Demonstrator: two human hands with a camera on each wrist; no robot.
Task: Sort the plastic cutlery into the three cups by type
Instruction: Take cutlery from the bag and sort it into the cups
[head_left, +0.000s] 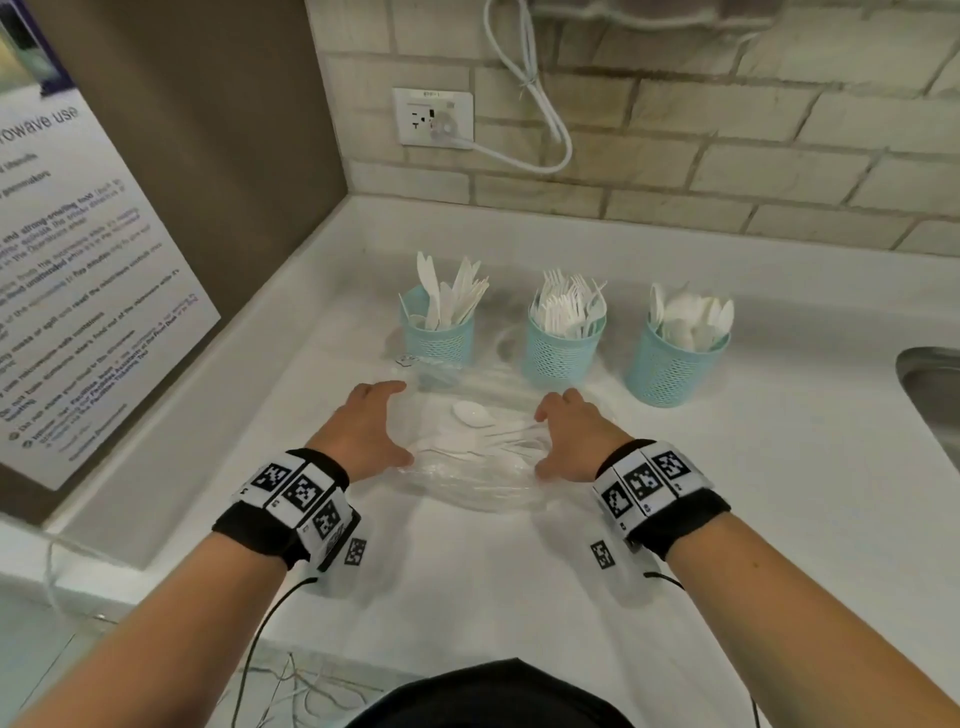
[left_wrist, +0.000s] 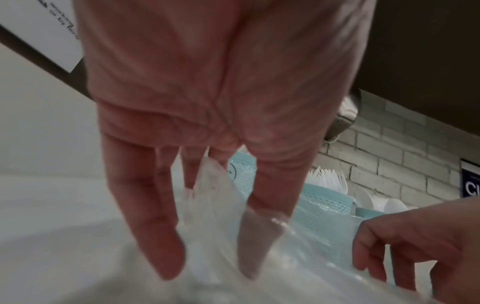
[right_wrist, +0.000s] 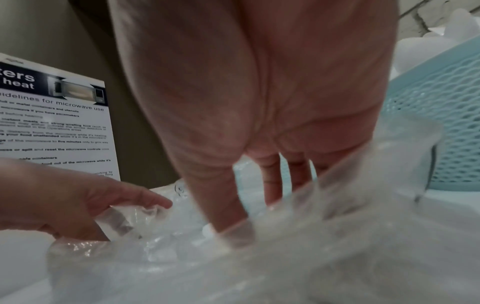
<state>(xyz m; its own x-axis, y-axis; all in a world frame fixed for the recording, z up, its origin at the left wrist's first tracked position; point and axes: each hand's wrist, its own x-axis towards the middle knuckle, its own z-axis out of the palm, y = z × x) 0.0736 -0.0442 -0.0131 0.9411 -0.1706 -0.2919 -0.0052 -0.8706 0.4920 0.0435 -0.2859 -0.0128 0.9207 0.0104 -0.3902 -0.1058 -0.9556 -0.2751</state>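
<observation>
Seen from the head, the left hand (head_left: 366, 434) and right hand (head_left: 576, 441) sit on either side of a clear bag (head_left: 467, 491) of white cutlery (head_left: 470, 415) on the counter (head_left: 753, 467), right by three blue cups (head_left: 563, 353) (knives, forks, spoons). At the left wrist, the right hand's fingers (left_wrist: 363, 257) curl onto the bag. At the right wrist, the left hand pinches a bunch of the bag.

3 cups (head_left: 563, 345) crowd behind the bag (head_left: 467, 483); near counter (head_left: 493, 587) leaves passing room.
</observation>
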